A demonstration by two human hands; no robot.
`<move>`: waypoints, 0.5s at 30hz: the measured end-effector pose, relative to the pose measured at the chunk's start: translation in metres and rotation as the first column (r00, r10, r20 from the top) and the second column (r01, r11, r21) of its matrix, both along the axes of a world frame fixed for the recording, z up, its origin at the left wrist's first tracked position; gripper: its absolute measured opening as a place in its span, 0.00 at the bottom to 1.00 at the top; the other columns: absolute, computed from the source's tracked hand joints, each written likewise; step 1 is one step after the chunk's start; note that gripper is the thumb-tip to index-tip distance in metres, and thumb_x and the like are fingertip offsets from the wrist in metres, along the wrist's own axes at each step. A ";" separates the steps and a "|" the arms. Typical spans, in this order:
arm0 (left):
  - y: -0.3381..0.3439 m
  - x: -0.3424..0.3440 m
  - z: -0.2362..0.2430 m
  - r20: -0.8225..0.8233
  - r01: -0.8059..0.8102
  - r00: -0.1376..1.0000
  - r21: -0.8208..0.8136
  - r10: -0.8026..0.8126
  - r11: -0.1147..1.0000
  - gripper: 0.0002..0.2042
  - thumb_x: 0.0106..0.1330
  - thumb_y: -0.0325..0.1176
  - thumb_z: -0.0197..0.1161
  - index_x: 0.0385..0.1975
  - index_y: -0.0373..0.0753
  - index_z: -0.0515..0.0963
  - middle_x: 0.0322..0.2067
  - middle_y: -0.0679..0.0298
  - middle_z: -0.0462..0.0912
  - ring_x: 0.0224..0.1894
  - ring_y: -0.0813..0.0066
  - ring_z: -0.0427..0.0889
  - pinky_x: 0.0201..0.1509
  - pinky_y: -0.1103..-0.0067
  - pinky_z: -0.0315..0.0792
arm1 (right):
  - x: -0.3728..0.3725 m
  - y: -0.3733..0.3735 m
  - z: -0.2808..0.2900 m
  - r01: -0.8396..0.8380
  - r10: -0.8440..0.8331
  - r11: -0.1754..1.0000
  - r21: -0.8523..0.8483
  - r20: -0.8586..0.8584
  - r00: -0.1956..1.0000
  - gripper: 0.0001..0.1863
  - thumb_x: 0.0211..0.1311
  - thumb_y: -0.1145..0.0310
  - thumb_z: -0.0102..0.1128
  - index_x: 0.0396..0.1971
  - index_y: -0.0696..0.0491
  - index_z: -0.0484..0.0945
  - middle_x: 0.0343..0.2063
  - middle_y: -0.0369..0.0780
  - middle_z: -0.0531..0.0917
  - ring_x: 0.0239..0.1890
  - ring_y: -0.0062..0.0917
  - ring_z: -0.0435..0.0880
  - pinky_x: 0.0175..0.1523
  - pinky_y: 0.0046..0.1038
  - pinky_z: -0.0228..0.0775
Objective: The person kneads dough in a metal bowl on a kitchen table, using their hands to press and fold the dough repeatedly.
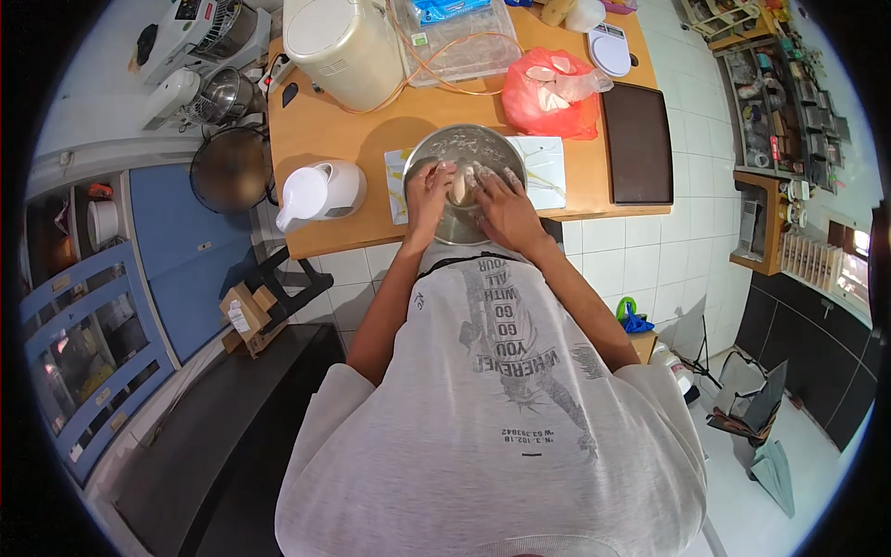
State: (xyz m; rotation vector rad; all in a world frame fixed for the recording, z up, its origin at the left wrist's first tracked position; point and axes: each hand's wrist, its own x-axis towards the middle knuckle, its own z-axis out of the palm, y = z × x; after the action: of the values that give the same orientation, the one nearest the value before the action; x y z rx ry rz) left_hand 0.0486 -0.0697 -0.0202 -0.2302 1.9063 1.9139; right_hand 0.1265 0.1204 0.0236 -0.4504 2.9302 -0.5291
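Observation:
A wide steel bowl, its inside smeared with white residue, sits at the table's near edge on a pale marbled board. Pale dough lies in it, partly hidden by my fingers. My left hand is at the bowl's left side with fingers bent against the dough; what exactly they grip is hard to see. My right hand rests over the dough on the right, fingers spread and bent, dusted white, touching it.
On the wooden table are a white kettle, cream appliance, clear box, red plastic bag, scale and dark tray. Mixers stand left. A black bench is lower left.

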 end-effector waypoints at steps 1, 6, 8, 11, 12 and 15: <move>-0.003 0.001 -0.011 -0.094 0.009 0.995 -0.107 -0.019 0.994 0.16 0.78 0.34 0.63 0.57 0.29 0.81 0.52 0.52 0.89 0.54 0.67 0.89 0.57 0.73 0.81 | 0.001 -0.002 0.003 -0.052 0.051 0.997 0.056 0.006 0.999 0.34 0.66 0.57 0.67 0.69 0.54 0.73 0.74 0.48 0.68 0.77 0.39 0.65 0.81 0.54 0.49; -0.003 0.007 -0.011 -0.090 0.224 0.958 -0.362 -0.273 0.905 0.19 0.72 0.31 0.66 0.59 0.29 0.80 0.55 0.45 0.87 0.57 0.56 0.88 0.61 0.69 0.79 | 0.000 -0.005 0.008 -0.090 0.073 0.987 0.129 0.135 0.988 0.36 0.66 0.54 0.66 0.72 0.53 0.71 0.77 0.49 0.63 0.81 0.39 0.59 0.83 0.60 0.40; -0.005 0.006 -0.011 -0.095 0.257 0.943 -0.400 -0.319 0.880 0.19 0.70 0.30 0.68 0.59 0.29 0.81 0.54 0.44 0.87 0.57 0.52 0.88 0.61 0.68 0.79 | -0.001 -0.007 0.005 -0.091 0.066 0.985 0.147 0.161 0.985 0.38 0.66 0.54 0.66 0.73 0.54 0.70 0.78 0.49 0.62 0.81 0.40 0.58 0.82 0.61 0.40; -0.008 0.004 -0.012 -0.134 0.263 0.930 -0.413 -0.343 0.872 0.19 0.68 0.29 0.68 0.58 0.31 0.82 0.54 0.43 0.86 0.56 0.48 0.87 0.60 0.67 0.80 | -0.004 -0.011 0.000 -0.074 0.043 0.985 0.153 0.194 0.980 0.38 0.65 0.56 0.67 0.73 0.55 0.70 0.78 0.51 0.62 0.81 0.43 0.57 0.82 0.61 0.40; -0.008 0.003 -0.012 -0.156 0.266 0.921 -0.420 -0.358 0.868 0.19 0.67 0.28 0.69 0.58 0.31 0.82 0.54 0.43 0.86 0.56 0.47 0.87 0.60 0.66 0.80 | -0.005 -0.014 -0.004 -0.061 0.030 0.986 0.157 0.193 0.981 0.38 0.65 0.56 0.66 0.73 0.54 0.69 0.78 0.51 0.62 0.82 0.43 0.56 0.82 0.61 0.40; -0.005 -0.002 0.001 -0.150 0.286 0.910 -0.448 -0.387 0.847 0.20 0.66 0.28 0.69 0.57 0.31 0.82 0.52 0.42 0.86 0.55 0.46 0.87 0.60 0.64 0.79 | -0.012 -0.017 -0.011 -0.047 0.009 0.979 0.198 0.189 0.982 0.38 0.66 0.56 0.64 0.74 0.54 0.68 0.78 0.53 0.61 0.81 0.44 0.57 0.82 0.60 0.41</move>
State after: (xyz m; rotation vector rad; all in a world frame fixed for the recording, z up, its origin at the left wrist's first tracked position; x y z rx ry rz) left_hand 0.0462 -0.0746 -0.0192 0.2147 2.3206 1.3320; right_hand 0.1142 0.1035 0.0125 -0.3925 2.7544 -0.2512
